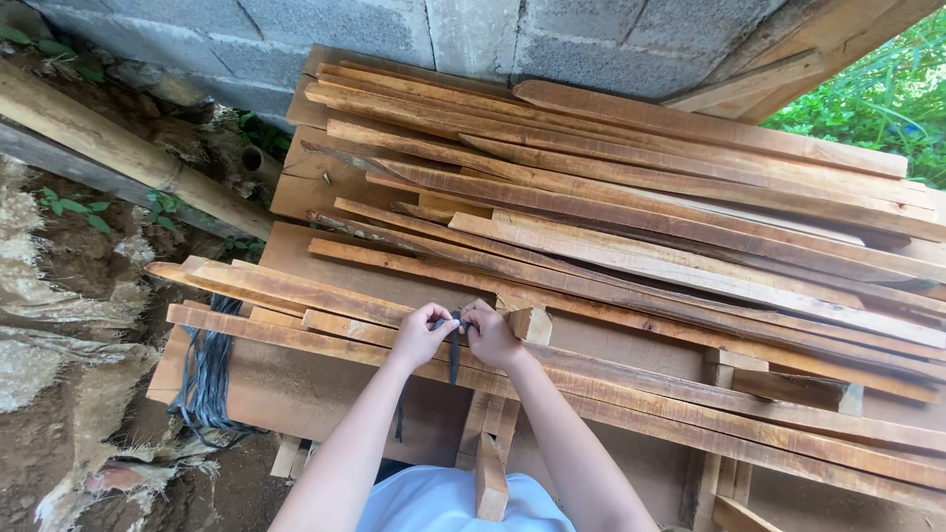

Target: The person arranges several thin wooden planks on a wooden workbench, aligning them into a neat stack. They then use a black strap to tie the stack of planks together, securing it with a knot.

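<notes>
A dark cord (pixel 454 347) is pinched between the fingers of the left hand (pixel 422 335) and right hand (pixel 490 335), both sets closed on it; its loose end hangs down toward the person. Beneath lies a stack of rough, reddish-brown wooden slats (pixel 631 236), long axes running left to right, carried on a flat wooden bench (pixel 296 389). A bundle of dark strips (pixel 209 379) is draped over the bench's left edge. Behind, a grey block wall (pixel 296 30) is seen.

Single head cam, worn high, looking steeply down over both forearms onto a stack of wooden planks (pixel 631 227); faces fwd toward a grey block wall (pixel 394 30) along top edge; close range, hands approx centre frame; dirt ground (pixel 69 296) at left, greenery (pixel 887 99) at top right corner; no 2nd view, so no shared area.
</notes>
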